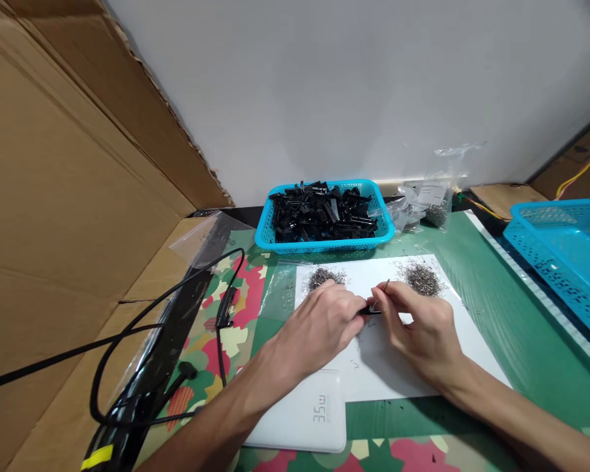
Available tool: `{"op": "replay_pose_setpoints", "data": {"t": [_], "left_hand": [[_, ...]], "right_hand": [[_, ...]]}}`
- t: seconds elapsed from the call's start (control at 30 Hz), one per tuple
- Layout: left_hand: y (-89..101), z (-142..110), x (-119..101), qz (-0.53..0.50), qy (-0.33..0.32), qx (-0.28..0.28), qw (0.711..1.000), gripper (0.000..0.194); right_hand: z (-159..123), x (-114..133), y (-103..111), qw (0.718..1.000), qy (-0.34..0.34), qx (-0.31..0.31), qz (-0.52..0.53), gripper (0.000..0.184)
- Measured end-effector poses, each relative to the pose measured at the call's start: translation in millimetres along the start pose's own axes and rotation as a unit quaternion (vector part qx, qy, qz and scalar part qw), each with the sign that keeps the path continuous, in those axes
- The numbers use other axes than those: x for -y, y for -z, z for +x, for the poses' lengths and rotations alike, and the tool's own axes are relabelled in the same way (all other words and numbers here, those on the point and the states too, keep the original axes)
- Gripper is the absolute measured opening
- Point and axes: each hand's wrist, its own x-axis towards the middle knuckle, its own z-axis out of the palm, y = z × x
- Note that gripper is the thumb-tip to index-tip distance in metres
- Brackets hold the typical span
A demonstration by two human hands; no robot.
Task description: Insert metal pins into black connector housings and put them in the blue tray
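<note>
My left hand (pixel 327 318) is closed on a small black plastic part (pixel 372 310) above a white sheet of paper (pixel 393 383). Close against it, my right hand (pixel 420 321) pinches a thin metal piece (pixel 386 286) between thumb and fingertips, at the end of the black part. Its exact shape is too small to make out. Behind the left hand lies a pile of tiny metal pieces (pixel 324 276), partly covered by the hand. A second metal pile (pixel 423 280) sits just beyond my right hand.
A blue basket (pixel 324 247) full of black plastic parts stands at the back. Clear plastic bags (pixel 435 200) lie right of it. Another blue basket (pixel 565 246) is at the right. A white power bank (pixel 299 419) and black cables (pixel 98 367) are at the left, beside cardboard (pixel 69 164).
</note>
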Motion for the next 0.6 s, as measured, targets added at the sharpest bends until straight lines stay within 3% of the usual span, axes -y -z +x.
{"op": "replay_pose_setpoints", "data": {"t": [0.23, 0.33, 0.47, 0.53, 0.6], "left_hand": [[-2.8, -2, 9, -0.024, -0.012, -0.033, 0.999, 0.006], [-3.9, -2, 12, -0.046, -0.014, -0.062, 0.997, 0.009], [-1.8, -2, 12, -0.058, -0.01, -0.083, 0.995, 0.011], [0.6, -2, 11, -0.06, -0.003, -0.088, 0.994, 0.012], [2.9, -2, 9, -0.064, 0.012, -0.084, 0.994, 0.011]], "right_hand": [[4, -3, 4, 0.995, -0.056, 0.008, 0.083, 0.016], [16, -11, 21, 0.986, -0.105, -0.042, 0.126, 0.022], [30, -35, 50, 0.978, -0.155, -0.103, 0.098, 0.029], [33, -46, 61, 0.982, -0.165, -0.051, 0.07, 0.031], [34, -52, 69, 0.986, -0.152, 0.059, 0.035, 0.035]]}}
